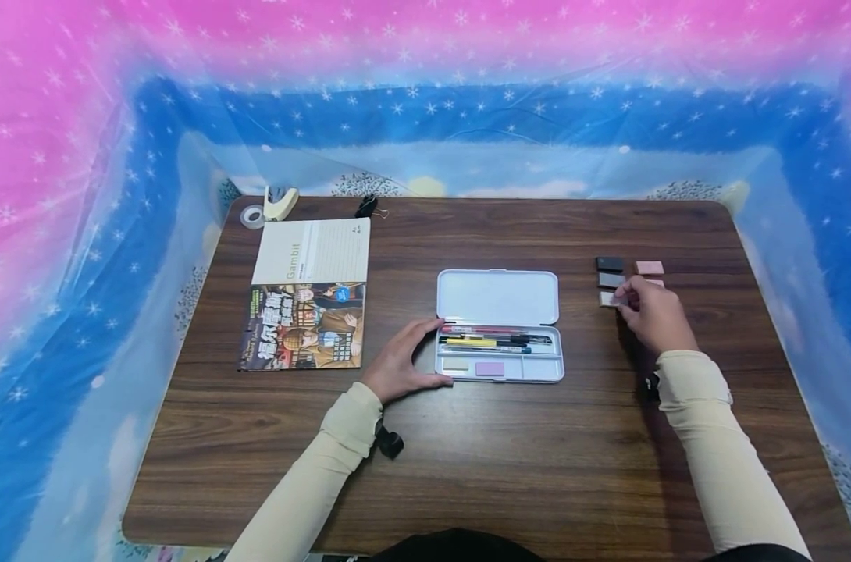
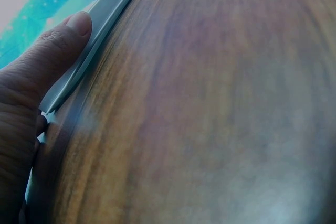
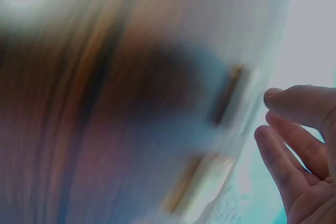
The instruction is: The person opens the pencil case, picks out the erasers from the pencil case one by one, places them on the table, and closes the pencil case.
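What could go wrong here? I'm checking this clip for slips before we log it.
1. The right hand reaches for the whitish eraser packed close to other erasers; its fingers could nudge the neighbours out of line.
2. The pencil case lies open, steadied only by the left hand at its left edge; a bump might slide it.

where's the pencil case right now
In the head view the open pencil case lies mid-table, right of the comic book, with the left hand touching its left edge.
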Demonstrator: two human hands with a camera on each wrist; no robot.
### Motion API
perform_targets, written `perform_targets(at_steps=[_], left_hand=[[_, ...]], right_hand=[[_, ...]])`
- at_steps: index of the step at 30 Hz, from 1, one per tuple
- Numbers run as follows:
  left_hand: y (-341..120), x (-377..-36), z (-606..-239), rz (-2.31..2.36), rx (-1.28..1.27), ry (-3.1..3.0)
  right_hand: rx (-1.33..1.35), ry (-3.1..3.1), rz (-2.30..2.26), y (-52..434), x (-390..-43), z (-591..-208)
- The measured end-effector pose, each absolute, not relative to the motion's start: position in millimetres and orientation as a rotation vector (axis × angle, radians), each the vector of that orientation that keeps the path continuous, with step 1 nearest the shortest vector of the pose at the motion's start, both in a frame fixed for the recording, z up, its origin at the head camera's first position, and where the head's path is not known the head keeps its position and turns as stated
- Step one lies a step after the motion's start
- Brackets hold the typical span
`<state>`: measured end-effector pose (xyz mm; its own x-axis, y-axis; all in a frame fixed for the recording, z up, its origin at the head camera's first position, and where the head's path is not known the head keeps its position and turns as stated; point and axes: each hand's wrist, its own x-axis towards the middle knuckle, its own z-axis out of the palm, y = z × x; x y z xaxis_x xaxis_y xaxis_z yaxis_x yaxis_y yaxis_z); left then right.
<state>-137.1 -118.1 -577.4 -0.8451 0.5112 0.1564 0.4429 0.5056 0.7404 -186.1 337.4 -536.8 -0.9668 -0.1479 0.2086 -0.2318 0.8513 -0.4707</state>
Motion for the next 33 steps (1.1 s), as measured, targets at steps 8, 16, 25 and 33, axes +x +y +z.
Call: perform_targets(at_steps=[8, 16, 25, 33], left_hand=[[-118.4, -136.2, -576.6, 1.281, 0.852, 2.656], [-117.8, -136.5, -576.5, 1.266, 0.842, 2.667], [-115.0, -137.9, -578.3, 1.282, 0.871, 2.655], [-116.6, -138.3, -578.8, 1.320, 0.911, 2.679]], right_hand=[[0.601, -2.684, 0.969, 266.7, -158.2, -517.9], [1.005, -2.725, 1.224, 176.3, -129.7, -526.5], [1.064, -2.813, 1.015, 140.1, -122.6, -537.7], [1.106, -2.819, 0.926, 130.1, -126.2, -533.5]])
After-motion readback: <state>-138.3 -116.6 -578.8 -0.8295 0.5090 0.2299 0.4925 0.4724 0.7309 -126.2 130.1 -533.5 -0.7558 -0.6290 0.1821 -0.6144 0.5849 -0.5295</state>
